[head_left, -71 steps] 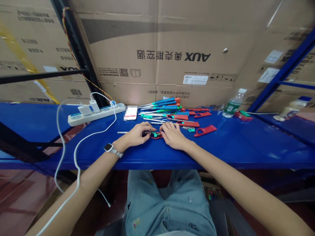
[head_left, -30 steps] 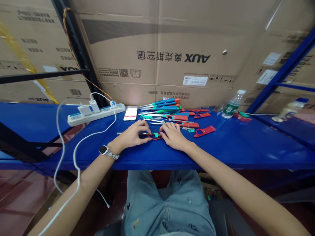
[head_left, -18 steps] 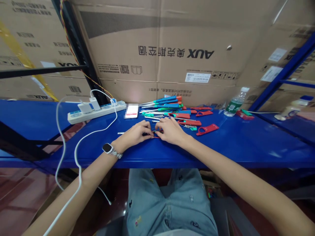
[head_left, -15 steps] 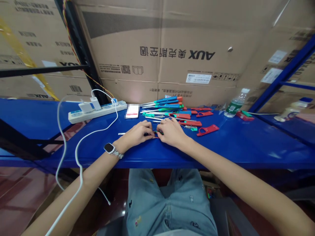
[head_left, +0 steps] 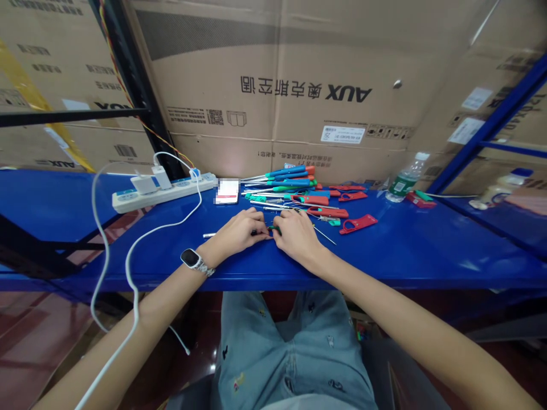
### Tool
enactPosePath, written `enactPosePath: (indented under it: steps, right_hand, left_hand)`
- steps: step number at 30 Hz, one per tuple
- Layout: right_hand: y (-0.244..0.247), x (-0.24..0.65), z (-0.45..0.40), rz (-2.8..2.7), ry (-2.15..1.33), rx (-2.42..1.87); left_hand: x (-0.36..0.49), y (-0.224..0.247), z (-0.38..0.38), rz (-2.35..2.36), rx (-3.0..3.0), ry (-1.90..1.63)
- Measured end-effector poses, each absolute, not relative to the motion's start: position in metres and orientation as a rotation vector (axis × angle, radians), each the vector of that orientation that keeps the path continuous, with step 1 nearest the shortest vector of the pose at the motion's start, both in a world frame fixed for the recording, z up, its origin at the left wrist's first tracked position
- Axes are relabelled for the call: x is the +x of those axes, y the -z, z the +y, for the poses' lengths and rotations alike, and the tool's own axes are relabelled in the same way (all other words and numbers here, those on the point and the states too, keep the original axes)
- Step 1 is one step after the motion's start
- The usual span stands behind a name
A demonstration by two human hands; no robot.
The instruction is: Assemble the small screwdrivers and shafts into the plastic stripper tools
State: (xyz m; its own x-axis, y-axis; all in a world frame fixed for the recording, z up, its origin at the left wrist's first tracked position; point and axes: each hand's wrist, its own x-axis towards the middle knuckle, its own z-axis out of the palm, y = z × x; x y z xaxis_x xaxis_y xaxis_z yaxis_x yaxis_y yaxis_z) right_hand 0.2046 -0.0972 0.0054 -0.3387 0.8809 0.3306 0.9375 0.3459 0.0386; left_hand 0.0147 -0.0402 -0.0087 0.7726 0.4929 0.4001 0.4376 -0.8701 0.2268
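Note:
Close together over the blue table (head_left: 384, 256), my two hands have their fingertips bent around small parts. A metal tube end (head_left: 209, 235) sticks out to the left of my left hand (head_left: 245, 229), whose fingers are pinched. My right hand (head_left: 297, 232) is closed too, with a bit of green at its fingertips. From under it a thin metal rod (head_left: 325, 234) points right. What exactly each hand grips is mostly hidden. Just behind the hands lie red casings (head_left: 327, 212) and a pile of blue-handled lighters (head_left: 290, 183) with metal tubes.
A white power strip (head_left: 164, 193) with cables stands at the left, beside a white card or phone (head_left: 227, 191). To the right are a loose red casing (head_left: 358, 224), a water bottle (head_left: 401, 181) and a red box (head_left: 421, 199). Cardboard boxes (head_left: 299, 51) rise behind.
The thin metal rod now shows to the right of my right hand. My right hand has turned slightly, while my left hand stays nearly in place. The view has shifted slightly.

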Motion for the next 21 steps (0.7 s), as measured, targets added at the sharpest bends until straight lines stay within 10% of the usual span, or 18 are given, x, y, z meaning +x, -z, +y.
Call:
enactPosePath:
  steps: [21]
  right_hand:
    - [0.009,0.234,-0.098,-2.265,0.007,-1.389]
  left_hand:
    - [0.014,0.007,-0.044,0.793,2.834,-0.765]
